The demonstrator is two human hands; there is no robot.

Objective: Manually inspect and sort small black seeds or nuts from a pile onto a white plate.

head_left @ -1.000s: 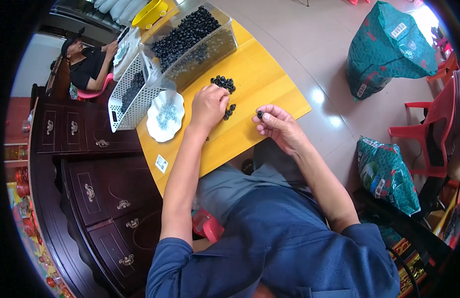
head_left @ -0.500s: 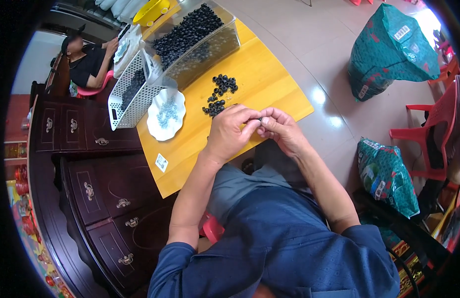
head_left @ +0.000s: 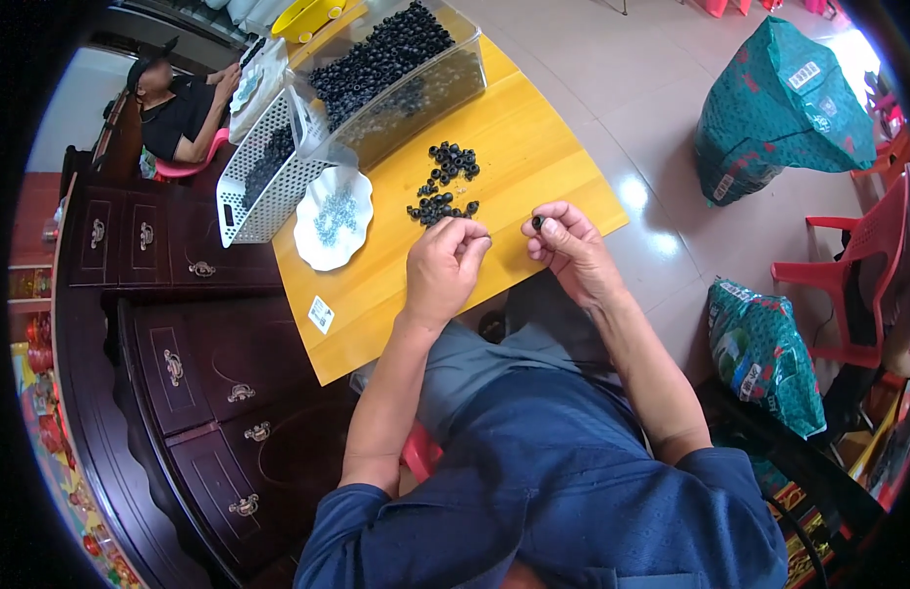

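A small black ring-shaped part [head_left: 538, 223] is pinched between the thumb and fingers of my right hand [head_left: 584, 257], over the table's near right edge. Just to its left, my left hand [head_left: 443, 275] has thumb and forefinger pressed together; whatever lies between them is too small to make out. Beyond my left hand, loose black ring-shaped parts [head_left: 453, 162] lie in small clusters on the yellow wooden table [head_left: 543, 147]. To the left stands a white scalloped dish [head_left: 312, 250] holding many tiny pale-bluish clear pieces [head_left: 335, 218].
A clear plastic bin [head_left: 425, 108] full of black parts stands at the far side, beside a white perforated basket [head_left: 241, 226]. Dark wooden drawers [head_left: 199, 363] flank the left. Teal bags [head_left: 759, 118] and a red chair [head_left: 857, 265] are at right. Another person [head_left: 180, 118] sits far left.
My hands were together at the fingertips and have now moved apart. The right one has the black ring-shaped part; the left one has drawn back to the left.
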